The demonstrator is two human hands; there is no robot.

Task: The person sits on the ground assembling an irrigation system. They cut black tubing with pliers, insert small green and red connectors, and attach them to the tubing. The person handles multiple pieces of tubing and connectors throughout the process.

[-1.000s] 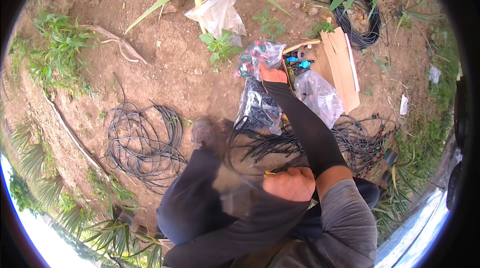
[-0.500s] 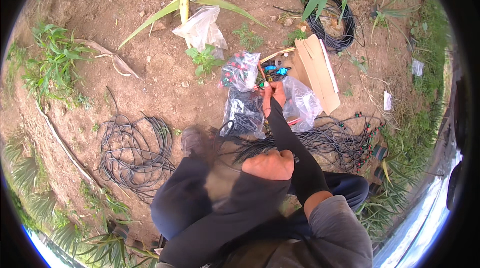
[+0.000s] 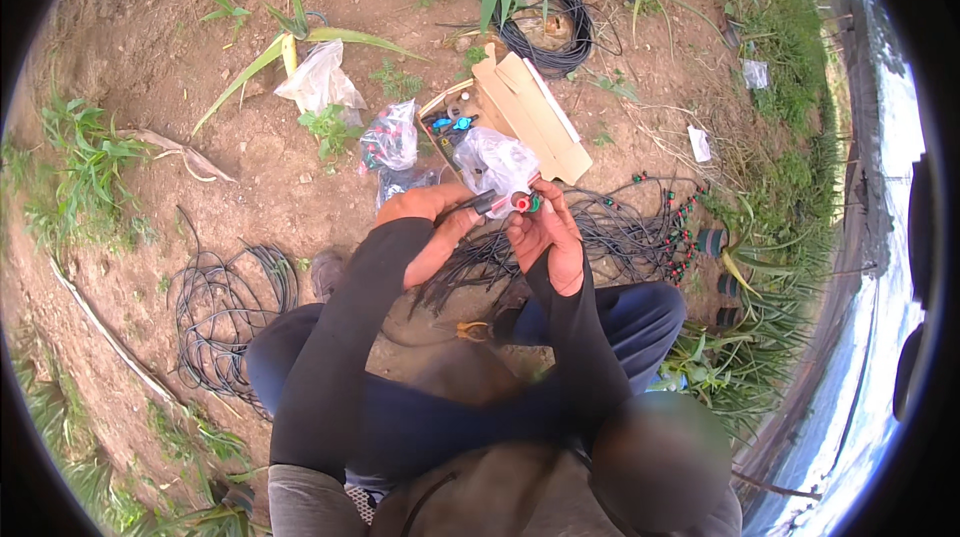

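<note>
My two hands meet over my lap, fingertips close together. Pinched in my left hand (image 3: 432, 227) is the end of a thin black tube (image 3: 484, 203). My right hand (image 3: 552, 242) grips a small red-and-green drip emitter (image 3: 523, 203), right beside the tube end; whether the two touch I cannot tell. Just beyond the hands lies a clear plastic bag (image 3: 494, 159), partly over an open cardboard box (image 3: 545, 122) that holds blue and black fittings (image 3: 452, 125). Below and to the right spreads a bundle of thin black tubes (image 3: 610, 237), many tipped with red-and-green emitters (image 3: 685, 222).
Coiled black tubing lies on the soil at left (image 3: 235, 302), with another coil (image 3: 555, 32) beyond the box. A bag of red emitters (image 3: 391, 137) sits left of the box. Orange-handled pliers (image 3: 472, 331) rest between my legs. Spiky plants (image 3: 775, 337) grow at right.
My right hand has come back from the box with the drip emitter. My left hand has risen from beside my leg with the tube end. The whole view has shifted.
</note>
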